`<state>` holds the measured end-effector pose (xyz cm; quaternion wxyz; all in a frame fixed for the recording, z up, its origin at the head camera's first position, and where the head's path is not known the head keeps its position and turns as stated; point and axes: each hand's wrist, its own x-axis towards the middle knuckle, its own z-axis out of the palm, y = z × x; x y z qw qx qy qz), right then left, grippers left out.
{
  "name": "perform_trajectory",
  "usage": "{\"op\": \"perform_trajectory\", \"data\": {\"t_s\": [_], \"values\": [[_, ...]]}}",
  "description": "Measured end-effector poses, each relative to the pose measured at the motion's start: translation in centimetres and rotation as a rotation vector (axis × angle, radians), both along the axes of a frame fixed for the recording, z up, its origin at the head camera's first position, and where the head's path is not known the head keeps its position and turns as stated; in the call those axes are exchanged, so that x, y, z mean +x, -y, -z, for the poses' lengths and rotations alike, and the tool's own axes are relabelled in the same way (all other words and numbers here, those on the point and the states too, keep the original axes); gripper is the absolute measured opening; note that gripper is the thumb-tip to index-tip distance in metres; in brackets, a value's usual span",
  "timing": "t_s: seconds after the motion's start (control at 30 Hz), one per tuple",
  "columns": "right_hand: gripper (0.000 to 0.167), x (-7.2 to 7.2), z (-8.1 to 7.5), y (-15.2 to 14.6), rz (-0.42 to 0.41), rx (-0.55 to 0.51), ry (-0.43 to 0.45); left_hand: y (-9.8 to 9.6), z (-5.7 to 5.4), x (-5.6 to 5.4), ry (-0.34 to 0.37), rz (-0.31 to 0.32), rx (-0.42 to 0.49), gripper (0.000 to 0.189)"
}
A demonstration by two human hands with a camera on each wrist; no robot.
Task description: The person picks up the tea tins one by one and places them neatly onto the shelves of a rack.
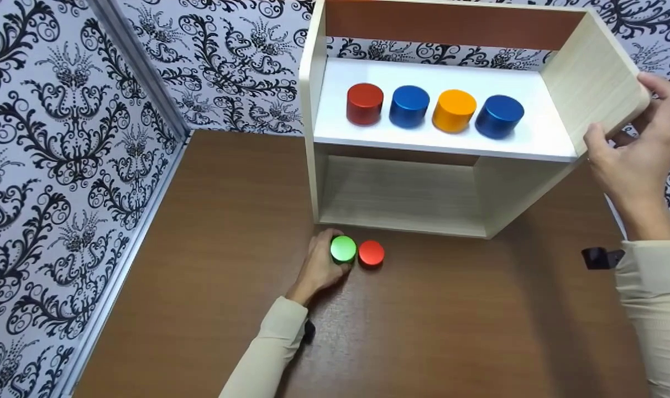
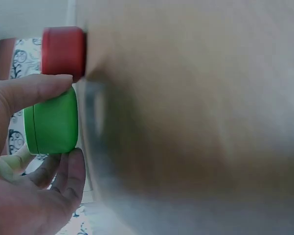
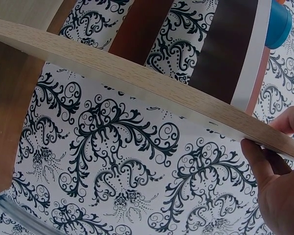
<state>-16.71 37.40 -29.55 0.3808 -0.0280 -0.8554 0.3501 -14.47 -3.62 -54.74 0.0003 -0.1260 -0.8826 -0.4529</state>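
My left hand point(image 1: 318, 265) holds a green round lidded container point(image 1: 343, 249) on the brown table, thumb on one side and fingers on the other. A seam runs round this container point(image 2: 56, 122) in the left wrist view. Close beside it stands a red round container point(image 1: 371, 253). My right hand point(image 1: 642, 146) grips the front edge of the right side panel point(image 1: 595, 88) of a small wooden shelf. Thumb and fingers lie on opposite faces of that panel point(image 3: 137, 76) in the right wrist view.
On the shelf's white upper board point(image 1: 445, 66) stand a dark red container point(image 1: 364, 105), a blue one point(image 1: 409, 106), an orange one point(image 1: 454, 110) and a darker blue one point(image 1: 499, 116). Below is a lower compartment point(image 1: 401, 193). Patterned wall panels point(image 1: 64, 166) border the table.
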Motion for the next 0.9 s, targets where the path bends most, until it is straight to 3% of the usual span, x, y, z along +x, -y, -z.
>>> {"op": "perform_trajectory", "data": {"t_s": [0.3,0.53,0.73,0.9], "values": [[0.066,0.0,-0.1,-0.1,0.003,-0.013,-0.004,-0.5,-2.6,-0.7,-0.063,-0.009,0.008,0.060],[0.066,0.0,0.1,-0.2,0.008,0.001,0.003,-1.2,-4.6,-2.1,-0.075,-0.012,0.015,0.061],[0.065,0.0,-0.1,0.1,0.011,-0.017,-0.014,-1.9,-5.5,-3.6,-0.086,-0.021,0.026,0.061],[0.064,0.1,-0.1,0.3,-0.002,-0.030,-0.017,-2.4,-5.6,-4.8,-0.078,-0.052,0.019,0.061]]}}
